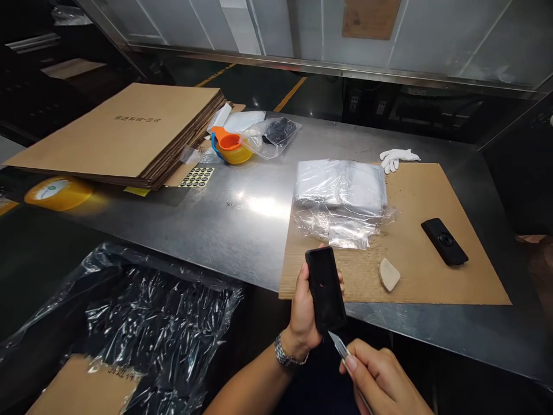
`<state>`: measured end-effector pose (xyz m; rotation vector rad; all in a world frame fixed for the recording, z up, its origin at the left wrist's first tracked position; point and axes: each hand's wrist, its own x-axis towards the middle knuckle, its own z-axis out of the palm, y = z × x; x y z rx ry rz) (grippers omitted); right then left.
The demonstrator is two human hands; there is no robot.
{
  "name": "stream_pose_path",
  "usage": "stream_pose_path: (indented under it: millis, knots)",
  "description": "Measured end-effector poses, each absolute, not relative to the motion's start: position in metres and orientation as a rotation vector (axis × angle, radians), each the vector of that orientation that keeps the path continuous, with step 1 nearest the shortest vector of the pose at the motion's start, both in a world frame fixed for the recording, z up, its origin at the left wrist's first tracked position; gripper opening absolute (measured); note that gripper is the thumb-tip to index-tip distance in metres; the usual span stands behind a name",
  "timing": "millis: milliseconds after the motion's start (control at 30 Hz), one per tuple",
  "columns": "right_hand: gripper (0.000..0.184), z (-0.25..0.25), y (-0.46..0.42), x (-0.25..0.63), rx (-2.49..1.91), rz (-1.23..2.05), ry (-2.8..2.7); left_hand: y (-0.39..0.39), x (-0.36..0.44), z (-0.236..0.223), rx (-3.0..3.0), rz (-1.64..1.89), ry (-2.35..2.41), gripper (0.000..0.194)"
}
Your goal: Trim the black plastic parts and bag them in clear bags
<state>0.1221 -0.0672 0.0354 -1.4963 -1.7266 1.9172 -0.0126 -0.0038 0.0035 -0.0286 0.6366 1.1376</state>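
My left hand (305, 311) is closed around a black rectangular case (325, 288), hollow side up, with a small hole near its middle. My right hand (375, 369) grips a craft knife (340, 346), its pointed blade at the lower end of the case. Whether the blade touches the case I cannot tell. On the cardboard sheet (432, 202) a similar black case (444, 241) lies at the right, showing a round recess. A beige wedge-shaped pad (389, 275) rests near the sheet's front edge.
Clear plastic bags (341, 184) lie on the sheet, a white glove (397, 158) behind. Flat cardboard (116, 132) is stacked at left, beside a tape dispenser (232, 147) and sticker sheet (196, 177). A tape roll (58, 193) sits at the metal table's (207, 230) left; plastic-wrapped parts (164, 317) stand below.
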Motion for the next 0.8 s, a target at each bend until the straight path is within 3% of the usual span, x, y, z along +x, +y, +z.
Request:
stream_pose_path:
  millis: [800]
  knots:
    - [0.039, 0.0315, -0.0699, 0.1217, -1.610, 1.880, -1.677, -0.0084, -0.0090, 0.0081, 0.141, 1.294, 0.767, 0.053]
